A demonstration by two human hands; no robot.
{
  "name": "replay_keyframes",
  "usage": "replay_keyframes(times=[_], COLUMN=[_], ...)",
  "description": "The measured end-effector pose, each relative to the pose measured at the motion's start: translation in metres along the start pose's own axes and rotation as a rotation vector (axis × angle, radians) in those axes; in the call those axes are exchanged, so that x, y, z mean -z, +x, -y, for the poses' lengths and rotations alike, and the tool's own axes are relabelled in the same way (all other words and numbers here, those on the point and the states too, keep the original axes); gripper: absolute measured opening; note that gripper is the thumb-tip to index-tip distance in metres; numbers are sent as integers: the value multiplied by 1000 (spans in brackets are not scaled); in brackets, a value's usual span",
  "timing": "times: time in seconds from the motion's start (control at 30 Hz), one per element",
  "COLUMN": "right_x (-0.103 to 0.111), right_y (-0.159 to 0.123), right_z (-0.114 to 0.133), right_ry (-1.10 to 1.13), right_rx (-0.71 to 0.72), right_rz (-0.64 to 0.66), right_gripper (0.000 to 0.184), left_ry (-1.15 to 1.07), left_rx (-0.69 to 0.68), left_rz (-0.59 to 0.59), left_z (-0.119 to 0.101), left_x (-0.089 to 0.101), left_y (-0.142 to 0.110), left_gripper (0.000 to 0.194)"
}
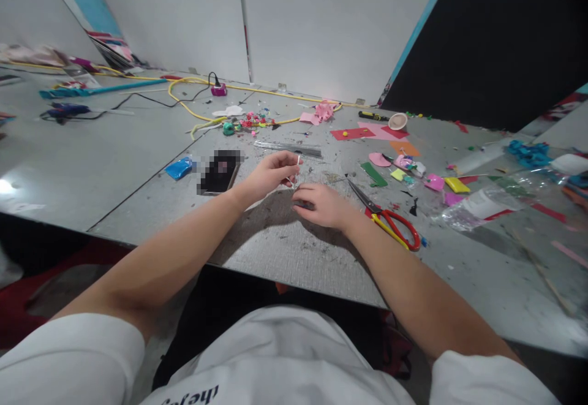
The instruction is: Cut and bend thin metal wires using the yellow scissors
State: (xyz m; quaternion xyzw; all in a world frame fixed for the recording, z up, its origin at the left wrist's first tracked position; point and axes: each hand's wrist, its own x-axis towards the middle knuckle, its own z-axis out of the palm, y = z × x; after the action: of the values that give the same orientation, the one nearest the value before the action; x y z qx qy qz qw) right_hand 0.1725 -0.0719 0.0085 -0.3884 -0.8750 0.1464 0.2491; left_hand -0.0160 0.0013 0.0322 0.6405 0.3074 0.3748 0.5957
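Your left hand [275,171] pinches one thin, whitish strip [299,160] between nearly closed fingers, just above the grey desk [285,246]. Your right hand [324,204] curls near its lower end; you cannot tell whether it grips. This looks like fine handwork, calling for a light, steady pinch. Around lie one bundle of silvery strands [287,147], one dark phone [222,171], one blue plastic packet [179,168] and one pair of red-and-yellow-handled scissors [376,209].

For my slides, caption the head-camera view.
Left hand pinching a thin whitish strip, right hand close by, red-and-yellow-handled metal scissors beyond it on a littered grey table.
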Motion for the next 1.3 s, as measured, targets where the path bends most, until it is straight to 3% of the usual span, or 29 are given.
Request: replay_keyframes(times=[0.13,0.2,0.27,0.4,0.57,0.83,0.97,1.13,1.23,1.3], right_x=[48,72,88,91,77,66,66,77,86,87], right_y=[-13,-30,-53,-111,-158,-152,-157,-158,-140,-123], right_z=[23,30,28,8,-5,-19,-36,-38,-20,-3], right_ry=[-58,-106,-214,-395,-359,-208,-122,299,497,558], right_rx=[-75,-225,-416,-703,-840,-1034,-1123,-1014,-949,-862], right_rz=[-143,-251,-236,-59,33,-180,-301,-463,-518,-484], right_gripper=[19,18,16,17,21,29,34,52,61,56], left_ry=[-1,34,51,59,66,158,146,86,82,87], left_rx=[25,46,53,24,8,43,51,33,15,11], left_rz=[73,117,161,236,283,330,281,209,165,138], left_z=[-5,-8,-12,-22,-31,-32,-29,-24,-26,-29], left_x=[2,1,-1,-9,-12,-10,-8,-6,-7,-9], left_y=[-2,-5,-9,-18,-23,-22,-20,-18,-20,-22], left_gripper=[19,16,14,11,10,16,18,17,16,15])
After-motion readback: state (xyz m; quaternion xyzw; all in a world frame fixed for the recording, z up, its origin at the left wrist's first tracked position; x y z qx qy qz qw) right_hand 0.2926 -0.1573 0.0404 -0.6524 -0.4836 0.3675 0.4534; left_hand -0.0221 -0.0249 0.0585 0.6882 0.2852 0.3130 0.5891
